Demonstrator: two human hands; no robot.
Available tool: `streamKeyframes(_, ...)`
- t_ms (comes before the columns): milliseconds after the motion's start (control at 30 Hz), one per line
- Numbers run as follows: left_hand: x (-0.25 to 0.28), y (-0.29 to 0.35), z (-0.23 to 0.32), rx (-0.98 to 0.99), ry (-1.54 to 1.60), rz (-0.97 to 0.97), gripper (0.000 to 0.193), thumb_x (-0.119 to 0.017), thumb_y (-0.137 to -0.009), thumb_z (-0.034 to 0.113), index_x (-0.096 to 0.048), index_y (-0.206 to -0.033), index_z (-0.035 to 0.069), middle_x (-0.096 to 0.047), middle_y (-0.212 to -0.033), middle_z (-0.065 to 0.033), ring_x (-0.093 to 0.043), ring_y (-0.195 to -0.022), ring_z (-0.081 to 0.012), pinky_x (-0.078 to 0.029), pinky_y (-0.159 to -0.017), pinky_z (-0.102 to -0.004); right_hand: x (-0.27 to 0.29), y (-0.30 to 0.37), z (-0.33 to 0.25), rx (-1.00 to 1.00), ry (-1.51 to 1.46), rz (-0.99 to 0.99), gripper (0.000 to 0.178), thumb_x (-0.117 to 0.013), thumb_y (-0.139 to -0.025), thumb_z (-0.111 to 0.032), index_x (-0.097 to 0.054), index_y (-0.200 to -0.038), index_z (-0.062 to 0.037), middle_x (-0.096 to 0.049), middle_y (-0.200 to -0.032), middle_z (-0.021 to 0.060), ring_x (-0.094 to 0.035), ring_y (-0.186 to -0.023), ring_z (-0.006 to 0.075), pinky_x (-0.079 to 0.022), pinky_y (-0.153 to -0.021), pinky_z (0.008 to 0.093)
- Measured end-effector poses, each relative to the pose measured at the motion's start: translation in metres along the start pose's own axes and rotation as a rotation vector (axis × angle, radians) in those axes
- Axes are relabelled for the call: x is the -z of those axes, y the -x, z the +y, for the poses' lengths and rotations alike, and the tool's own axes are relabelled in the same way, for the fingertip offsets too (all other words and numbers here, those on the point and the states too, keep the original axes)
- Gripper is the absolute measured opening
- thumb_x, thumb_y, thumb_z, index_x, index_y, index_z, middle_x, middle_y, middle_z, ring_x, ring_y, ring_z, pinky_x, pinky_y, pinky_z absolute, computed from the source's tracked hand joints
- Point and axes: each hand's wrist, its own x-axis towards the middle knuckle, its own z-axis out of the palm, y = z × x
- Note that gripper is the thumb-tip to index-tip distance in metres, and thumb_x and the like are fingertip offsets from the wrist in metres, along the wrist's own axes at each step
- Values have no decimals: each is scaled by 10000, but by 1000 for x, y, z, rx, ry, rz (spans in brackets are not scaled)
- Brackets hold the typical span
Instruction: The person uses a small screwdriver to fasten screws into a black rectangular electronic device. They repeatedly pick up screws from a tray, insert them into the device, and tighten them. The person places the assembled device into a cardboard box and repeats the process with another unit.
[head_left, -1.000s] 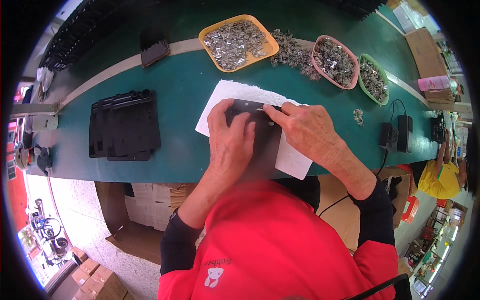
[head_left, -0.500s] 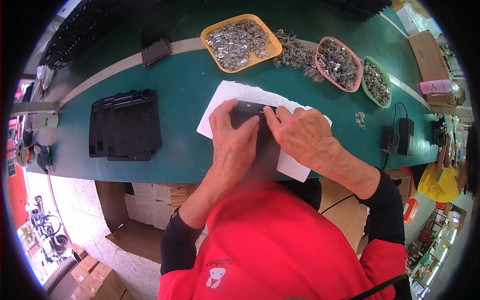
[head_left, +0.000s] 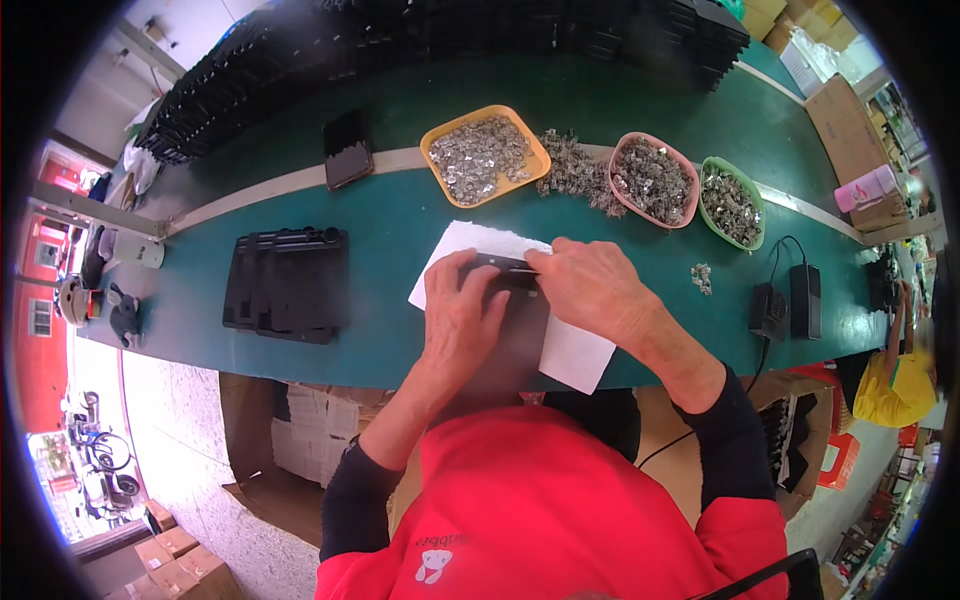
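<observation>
Green bench (head_left: pixel 390 250) curves across your view, with long rows of black parts (head_left: pixel 400 50) stacked along its far side and a dark phone (head_left: pixel 347 150) lying nearer to you on the left. Straight ahead, a black panel (head_left: pixel 517 335) lies on a white foam sheet (head_left: pixel 580 357), close to the bench's front edge. Your left hand (head_left: pixel 460 315) rests over the panel's left side, its fingers bent and the thumb spread apart from them; whether they clamp the edge, you cannot tell from here. Your right hand (head_left: pixel 595 285) comes down on the upper right end with its fingers curled close together, the index tip beside a thin pale sliver (head_left: pixel 520 270), and it is unclear whether that is pinched or part of the panel. Work on this panel looks under way rather than finished, since both hands are on it, though they hide how much is fitted. Several panels (head_left: pixel 287 285) lie stacked to your left; whether those are done or waiting does not show. Plenty of small metal clips are unused: they fill the yellow tray (head_left: pixel 541 165), the pink bowl (head_left: pixel 688 217) and the green bowl (head_left: pixel 760 225), with a loose heap (head_left: pixel 580 175) between tray and pink bowl.
</observation>
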Motion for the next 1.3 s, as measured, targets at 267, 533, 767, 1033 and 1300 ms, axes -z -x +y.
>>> streamKeyframes(267,-2,-57,-16,-54,-124,50,168,-650,-761,34,-629,-926,12,-573,-970,-131,-545,-930,-321,-452,-793,-421,-71,8,4,-106,-389,544,93,-636,-842,-190,-664,-883,-111,-525,-806,82,-605,-627,288,-498,-529,392)
streamKeyframes(533,-19,-97,-45,-75,-385,-269,208,-560,-797,18,-665,-978,9,-566,-957,-126,-545,-892,-298,-483,-766,-392,-74,8,7,-90,-436,534,116,-641,-839,-196,-647,-921,-114,-515,-806,71,-593,-603,271,-495,-512,375)
streamKeyframes(767,-18,-97,-53,-94,-347,-241,126,-610,-796,41,-701,-881,21,-622,-887,-106,-582,-873,-285,-492,-755,-381,-73,10,7,-89,-425,540,117,-634,-849,-206,-645,-921,-114,-511,-805,71,-589,-601,269,-493,-505,375)
streamKeyframes(1033,-18,-98,-74,148,107,-52,126,-672,-808,41,-731,-915,11,-652,-781,-65,-604,-695,-163,-475,-637,-283,-75,8,5,-98,-411,579,117,-633,-855,-215,-659,-903,-112,-516,-799,69,-595,-612,273,-495,-521,375)
streamKeyframes(1300,16,-77,-65,521,700,12,154,-660,-860,42,-692,-990,-35,-675,-793,-51,-587,-656,-75,-479,-613,-200,-72,7,7,-208,-538,524,125,-666,-821,-225,-696,-859,-109,-566,-813,94,-610,-728,309,-495,-638,414)
